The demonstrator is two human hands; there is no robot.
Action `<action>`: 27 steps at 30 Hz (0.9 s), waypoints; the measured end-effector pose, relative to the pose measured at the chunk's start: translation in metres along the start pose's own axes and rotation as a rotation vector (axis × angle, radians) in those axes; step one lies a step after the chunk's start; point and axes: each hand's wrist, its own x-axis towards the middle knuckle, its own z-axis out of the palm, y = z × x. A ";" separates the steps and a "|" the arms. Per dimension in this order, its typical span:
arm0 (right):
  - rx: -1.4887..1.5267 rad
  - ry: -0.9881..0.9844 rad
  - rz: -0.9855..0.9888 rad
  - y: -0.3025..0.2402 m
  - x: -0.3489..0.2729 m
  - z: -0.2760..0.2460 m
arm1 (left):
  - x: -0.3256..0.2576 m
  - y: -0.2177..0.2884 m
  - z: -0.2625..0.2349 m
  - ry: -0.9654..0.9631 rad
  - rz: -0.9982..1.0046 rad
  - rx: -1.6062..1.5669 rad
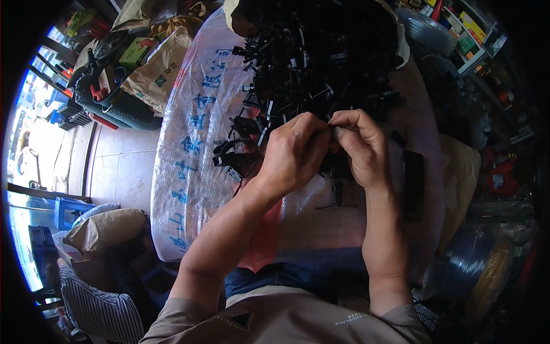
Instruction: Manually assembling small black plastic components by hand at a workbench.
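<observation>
My left hand is closed, fingers curled in, at the near edge of a big heap of small black plastic parts. Right beside it, my right hand pinches with thumb and forefinger, its tips meeting the left fingers. Something small and dark shows between the two hands, mostly hidden by the fingers. The heap lies on a white woven plastic sheet with blue lettering. Loose black pieces are scattered left of my left hand, and another black part lies below my hands.
A dark flat object lies right of my right forearm. Red plastic shows beside my left forearm. Paper sacks stand at the far left, shelves at the far right. A person's striped garment and a blue stool are at left.
</observation>
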 end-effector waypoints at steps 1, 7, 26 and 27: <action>-0.002 -0.001 0.001 0.001 0.000 0.000 | 0.000 0.001 0.000 0.011 0.036 0.036; 0.066 -0.003 -0.098 0.005 -0.002 0.002 | -0.001 0.003 0.001 0.007 0.116 0.131; -0.186 -0.167 0.123 -0.025 -0.006 -0.002 | 0.004 0.006 -0.027 -0.278 -0.362 -0.353; -0.176 -0.179 0.119 -0.023 -0.007 -0.001 | 0.004 0.007 -0.028 -0.277 -0.371 -0.353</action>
